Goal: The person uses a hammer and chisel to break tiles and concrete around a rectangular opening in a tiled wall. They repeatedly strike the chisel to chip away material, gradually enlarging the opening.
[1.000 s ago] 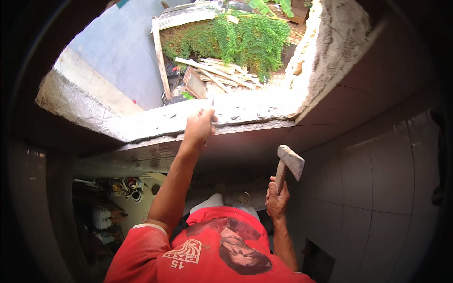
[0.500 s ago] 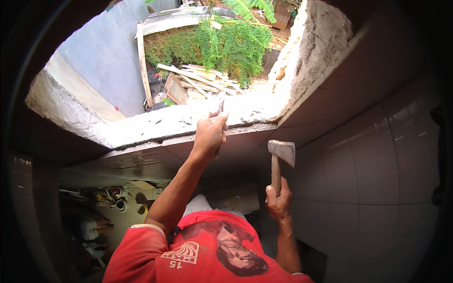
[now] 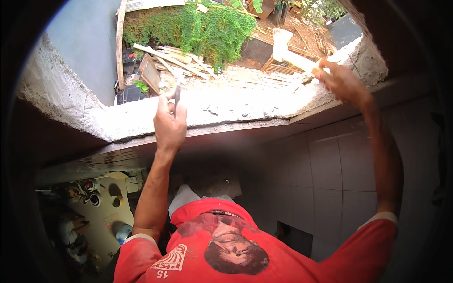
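Observation:
At the rough masonry edge [image 3: 226, 107] of a wall opening, my left hand [image 3: 170, 127] is closed round a narrow metal chisel [image 3: 178, 92], whose upper end points out toward the opening. Farther right, my right hand [image 3: 343, 82] grips a hatchet [image 3: 282, 45] by its wooden handle. The hatchet is raised in front of the right side of the opening, apart from the chisel. Bright light washes out its head and handle. Glare and my fingers hide much of the chisel, and I cannot tell whether its tip touches the masonry.
Dark tiles [image 3: 325, 160] cover the wall at right. Through the opening show green vines [image 3: 212, 30], a pile of wooden planks [image 3: 174, 61] and an upright wooden post [image 3: 120, 47]. Down at lower left lie a plastic bottle [image 3: 123, 233] and a roll of tape [image 3: 117, 201].
My right hand has swung the hatchet up from beside the tiled wall to the opening's right side. My left hand, still holding the chisel, appears farther left as the view shifts.

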A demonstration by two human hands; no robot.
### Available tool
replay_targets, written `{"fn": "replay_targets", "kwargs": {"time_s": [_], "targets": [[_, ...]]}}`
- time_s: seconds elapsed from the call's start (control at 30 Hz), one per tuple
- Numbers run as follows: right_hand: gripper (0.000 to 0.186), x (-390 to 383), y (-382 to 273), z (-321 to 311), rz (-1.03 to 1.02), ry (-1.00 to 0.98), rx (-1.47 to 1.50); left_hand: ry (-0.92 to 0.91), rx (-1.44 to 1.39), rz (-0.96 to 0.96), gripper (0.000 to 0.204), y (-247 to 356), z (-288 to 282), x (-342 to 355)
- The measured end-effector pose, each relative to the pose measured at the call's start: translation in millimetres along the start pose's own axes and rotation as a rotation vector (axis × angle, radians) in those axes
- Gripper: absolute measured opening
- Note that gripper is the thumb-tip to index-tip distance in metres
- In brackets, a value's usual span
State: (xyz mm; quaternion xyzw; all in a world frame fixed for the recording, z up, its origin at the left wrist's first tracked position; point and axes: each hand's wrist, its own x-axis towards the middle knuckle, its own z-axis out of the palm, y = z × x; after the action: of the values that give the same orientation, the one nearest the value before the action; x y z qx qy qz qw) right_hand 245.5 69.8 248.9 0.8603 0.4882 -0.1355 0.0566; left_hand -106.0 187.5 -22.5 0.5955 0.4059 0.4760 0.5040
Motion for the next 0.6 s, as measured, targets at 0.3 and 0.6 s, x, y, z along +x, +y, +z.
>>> {"fn": "replay_targets", "kwargs": {"time_s": [0.3,0.6], "targets": [[0.043,89,-47,-33,0.184,-0.178,-0.506,0.066,0.080,0.123,0.026,-33,-44,30],[0.027,113,-71,-36,0.377,-0.132,-0.724,0.051,0.011,0.048,0.026,-41,-45,32]]}}
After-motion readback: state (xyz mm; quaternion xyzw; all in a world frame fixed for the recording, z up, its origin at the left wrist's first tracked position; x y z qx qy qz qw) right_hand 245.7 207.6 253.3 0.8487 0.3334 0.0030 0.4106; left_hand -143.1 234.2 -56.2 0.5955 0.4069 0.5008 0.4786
